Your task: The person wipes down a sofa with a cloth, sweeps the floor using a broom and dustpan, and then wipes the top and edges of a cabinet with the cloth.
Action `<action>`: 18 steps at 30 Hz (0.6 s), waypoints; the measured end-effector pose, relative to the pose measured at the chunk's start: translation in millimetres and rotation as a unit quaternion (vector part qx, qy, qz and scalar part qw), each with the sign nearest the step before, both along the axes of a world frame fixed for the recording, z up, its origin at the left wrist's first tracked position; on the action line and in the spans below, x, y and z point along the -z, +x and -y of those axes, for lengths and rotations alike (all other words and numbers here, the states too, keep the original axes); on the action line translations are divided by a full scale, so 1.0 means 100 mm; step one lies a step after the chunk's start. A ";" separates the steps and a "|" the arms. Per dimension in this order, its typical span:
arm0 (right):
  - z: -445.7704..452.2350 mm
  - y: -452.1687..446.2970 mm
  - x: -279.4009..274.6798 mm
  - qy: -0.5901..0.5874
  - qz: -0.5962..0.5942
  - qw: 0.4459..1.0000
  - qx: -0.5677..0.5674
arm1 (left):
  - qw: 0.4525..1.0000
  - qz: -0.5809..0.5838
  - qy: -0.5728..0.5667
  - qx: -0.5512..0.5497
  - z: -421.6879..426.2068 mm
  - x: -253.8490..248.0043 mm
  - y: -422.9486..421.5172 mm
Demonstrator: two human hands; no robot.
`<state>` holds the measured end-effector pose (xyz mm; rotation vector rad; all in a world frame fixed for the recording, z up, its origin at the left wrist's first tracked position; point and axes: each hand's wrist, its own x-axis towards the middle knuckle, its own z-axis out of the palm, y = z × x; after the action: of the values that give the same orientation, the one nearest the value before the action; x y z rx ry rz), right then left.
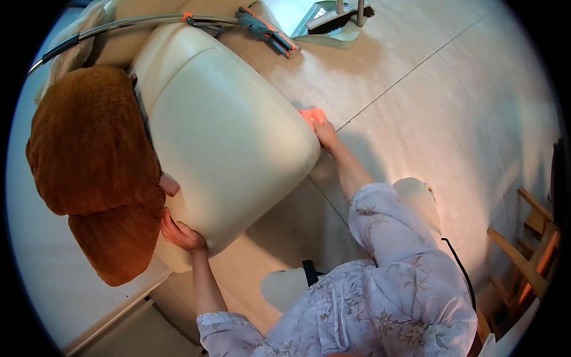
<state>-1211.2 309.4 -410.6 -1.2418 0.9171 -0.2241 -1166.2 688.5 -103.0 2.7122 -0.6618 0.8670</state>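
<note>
Our right hand (325, 134) closes around a crumpled coral cloth (313, 115) against the smooth cream leather-look seat (229, 128) between our hands; our left hand (183, 235) lies loosely open (no hold visible) by the plush brown cover (92, 140), which an accidental nudge could dislodge.

Open pale tiled floor (452, 113) R of bulky cream leather-look seat (238, 131): R hand (323, 132) can pass. Seat top OK to cross too. L way blocked by brown plush cushion (95, 140), nr L hand (183, 236); far end by long grey-orange tool (267, 33), pale dustpan (340, 41) beside.
</note>
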 end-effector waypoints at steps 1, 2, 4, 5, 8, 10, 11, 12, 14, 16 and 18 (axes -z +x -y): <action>-0.02 -0.03 -0.06 -0.015 0.015 1.000 0.021 | 1.000 0.000 0.005 0.003 -0.02 0.00 0.01; -0.05 -0.06 -0.13 -0.031 0.029 0.998 0.042 | 1.000 0.001 0.010 0.006 -0.03 -0.01 0.02; -0.07 -0.28 -0.84 0.197 0.148 0.967 0.068 | 1.000 -0.002 0.007 0.000 -0.02 -0.02 0.01; -0.08 -0.34 -1.18 0.195 0.151 0.967 0.068 | 1.000 -0.008 0.008 -0.005 -0.01 -0.03 0.00; -0.07 -0.44 -1.98 0.184 0.292 0.938 0.047 | 1.000 -0.012 0.003 -0.018 0.00 -0.04 -0.04; -0.06 -0.44 -2.15 0.034 0.281 0.959 -0.017 | 1.000 -0.014 0.005 -0.021 0.00 -0.05 -0.05; -0.06 -0.43 -2.17 -0.018 0.277 0.960 -0.036 | 0.999 -0.016 0.007 -0.027 0.00 -0.06 -0.06; -0.08 -0.36 -2.01 -0.045 0.291 0.956 0.000 | 1.000 -0.014 0.004 -0.027 -0.01 -0.06 -0.06; -0.16 -0.30 -1.66 -0.075 0.307 0.948 0.036 | 1.000 -0.017 0.007 -0.010 -0.04 -0.05 -0.03; -0.19 -0.34 -1.16 0.016 0.187 0.978 0.086 | 1.000 -0.018 0.003 -0.014 -0.04 -0.06 -0.04; -0.33 -0.42 -0.44 -0.024 0.151 0.982 0.107 | 1.000 -0.020 -0.002 -0.023 -0.04 -0.05 -0.05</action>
<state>-1253.5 342.9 -366.3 -1.1148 0.7832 -0.5936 -1171.7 692.3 -98.4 2.7433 -0.5924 0.8207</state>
